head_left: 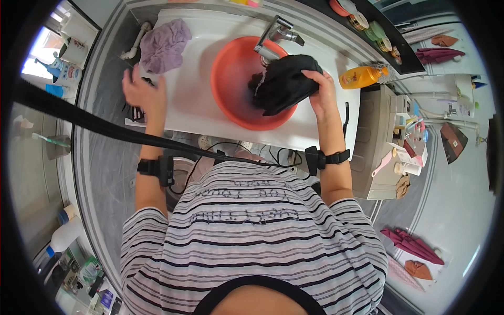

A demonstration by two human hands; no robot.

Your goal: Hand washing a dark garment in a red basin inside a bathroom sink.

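Observation:
My right hand [323,92] grips a bunched black cloth [289,84] over the right side of a red plastic basin [232,106]. Part of the cloth hangs down inside the basin, where its lower end looks dark and blurred. The basin stands in a white sink [193,106], partly under a chrome faucet [271,37]. Whether water runs from the spout I cannot tell. Off to the left, my left hand [145,92] is raised with its fingers apart and nothing in it. Near it, a crumpled purple cloth [165,45] lies on the sink's back left part.
An orange-yellow pump bottle [360,76] lies at the sink's right back corner. Further right, a beige cabinet [364,157] carries a pink-handled brush [384,162] and small toiletries. A black strap [118,132] crosses the view from the left. A dark shelf [378,35] holds small containers.

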